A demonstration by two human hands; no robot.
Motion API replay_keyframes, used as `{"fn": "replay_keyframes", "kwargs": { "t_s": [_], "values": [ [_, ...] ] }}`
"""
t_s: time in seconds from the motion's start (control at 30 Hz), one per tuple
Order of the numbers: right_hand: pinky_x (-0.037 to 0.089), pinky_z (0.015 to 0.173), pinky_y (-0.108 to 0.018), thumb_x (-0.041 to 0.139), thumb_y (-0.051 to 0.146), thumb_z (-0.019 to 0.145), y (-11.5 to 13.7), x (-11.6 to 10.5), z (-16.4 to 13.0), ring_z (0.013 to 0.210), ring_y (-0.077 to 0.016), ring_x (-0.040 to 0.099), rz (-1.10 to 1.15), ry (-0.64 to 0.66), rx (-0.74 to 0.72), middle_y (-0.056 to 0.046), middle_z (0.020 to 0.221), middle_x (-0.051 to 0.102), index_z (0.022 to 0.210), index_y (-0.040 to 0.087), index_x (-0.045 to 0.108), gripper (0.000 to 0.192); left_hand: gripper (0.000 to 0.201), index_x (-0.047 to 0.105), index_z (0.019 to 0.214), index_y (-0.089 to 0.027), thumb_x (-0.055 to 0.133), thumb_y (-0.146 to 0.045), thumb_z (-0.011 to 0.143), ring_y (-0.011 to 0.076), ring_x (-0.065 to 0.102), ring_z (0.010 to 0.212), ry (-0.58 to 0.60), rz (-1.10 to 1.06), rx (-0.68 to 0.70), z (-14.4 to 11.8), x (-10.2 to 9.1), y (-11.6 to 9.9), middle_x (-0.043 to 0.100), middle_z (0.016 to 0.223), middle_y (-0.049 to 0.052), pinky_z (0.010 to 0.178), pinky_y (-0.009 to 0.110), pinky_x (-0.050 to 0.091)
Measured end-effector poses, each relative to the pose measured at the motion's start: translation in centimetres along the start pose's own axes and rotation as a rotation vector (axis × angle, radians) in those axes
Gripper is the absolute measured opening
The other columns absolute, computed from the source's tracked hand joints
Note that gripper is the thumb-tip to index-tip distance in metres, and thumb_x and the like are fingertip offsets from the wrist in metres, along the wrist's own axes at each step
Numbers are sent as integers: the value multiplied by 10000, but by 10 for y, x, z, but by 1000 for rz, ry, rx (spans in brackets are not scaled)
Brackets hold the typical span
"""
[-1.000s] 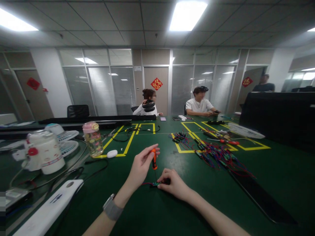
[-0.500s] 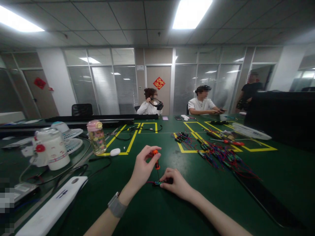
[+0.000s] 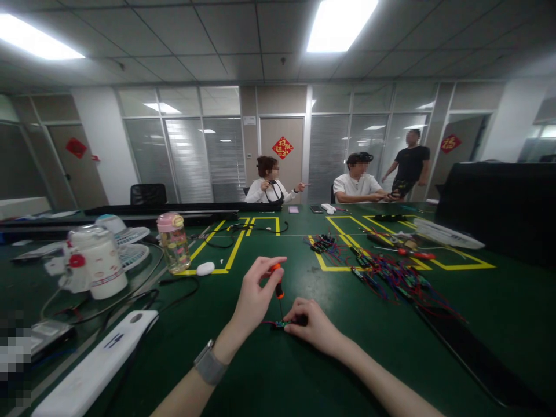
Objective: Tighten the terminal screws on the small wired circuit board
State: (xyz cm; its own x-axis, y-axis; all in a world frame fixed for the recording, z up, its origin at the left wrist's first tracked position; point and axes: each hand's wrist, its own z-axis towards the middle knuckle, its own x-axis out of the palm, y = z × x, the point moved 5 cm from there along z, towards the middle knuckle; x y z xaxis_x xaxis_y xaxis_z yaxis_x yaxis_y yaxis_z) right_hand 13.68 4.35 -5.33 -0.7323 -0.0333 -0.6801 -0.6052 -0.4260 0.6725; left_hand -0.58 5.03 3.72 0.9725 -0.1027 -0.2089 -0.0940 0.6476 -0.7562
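Observation:
My left hand (image 3: 259, 291) is closed around the orange and black handle of a small screwdriver (image 3: 279, 289), held nearly upright. The thin shaft points down, and its tip meets a small green circuit board (image 3: 280, 325) on the green table. Thumb and fingers of my right hand (image 3: 307, 322) pinch the board's right end, hiding part of it. Red wire (image 3: 268, 322) runs out from the board's left side. Whether the tip sits in a screw is too small to tell.
Right of my hands lies a pile of wired circuit boards (image 3: 391, 272) beside a long black panel (image 3: 473, 353). At left stand a white jug (image 3: 98, 263), a pink-lidded bottle (image 3: 174, 243) and a white power strip (image 3: 99, 362). Several people (image 3: 358, 182) are across the table.
The screwdriver leans slightly more, and both hands stay at the board. Across the table, one person has lowered a dark strapped device and extends a hand; a standing person has walked left.

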Motion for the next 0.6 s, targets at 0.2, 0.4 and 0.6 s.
{"fn": "replay_keyframes", "kwargs": {
  "t_s": [0.2, 0.4, 0.6],
  "values": [
    [422, 688, -243, 701, 190, 740, -1, 0, 0, 721, -141, 572, -7, 10, -3, -16, 773, 645, 780, 186, 760, 71, 279, 652, 1146, -199, 506, -286, 924, 167, 633, 901, 27, -59, -21, 1, 1, -1, 633, 982, 51, 812, 290, 511],
    [423, 668, -236, 694, 177, 741, -3, 2, 1, 716, -140, 569, 11, 13, -14, -22, 777, 645, 787, 180, 758, 79, 265, 671, 1127, -223, 526, -285, 914, 163, 610, 896, -7, 25, 14, 0, 0, -2, 608, 997, 52, 800, 280, 506],
    [421, 669, -236, 682, 177, 750, 0, 0, 0, 724, -141, 568, 14, 16, -27, -22, 785, 647, 784, 185, 755, 81, 217, 701, 1033, -192, 586, -282, 872, 165, 613, 818, -57, -10, 14, 0, -2, 1, 614, 894, 44, 744, 279, 513]
  ]
}}
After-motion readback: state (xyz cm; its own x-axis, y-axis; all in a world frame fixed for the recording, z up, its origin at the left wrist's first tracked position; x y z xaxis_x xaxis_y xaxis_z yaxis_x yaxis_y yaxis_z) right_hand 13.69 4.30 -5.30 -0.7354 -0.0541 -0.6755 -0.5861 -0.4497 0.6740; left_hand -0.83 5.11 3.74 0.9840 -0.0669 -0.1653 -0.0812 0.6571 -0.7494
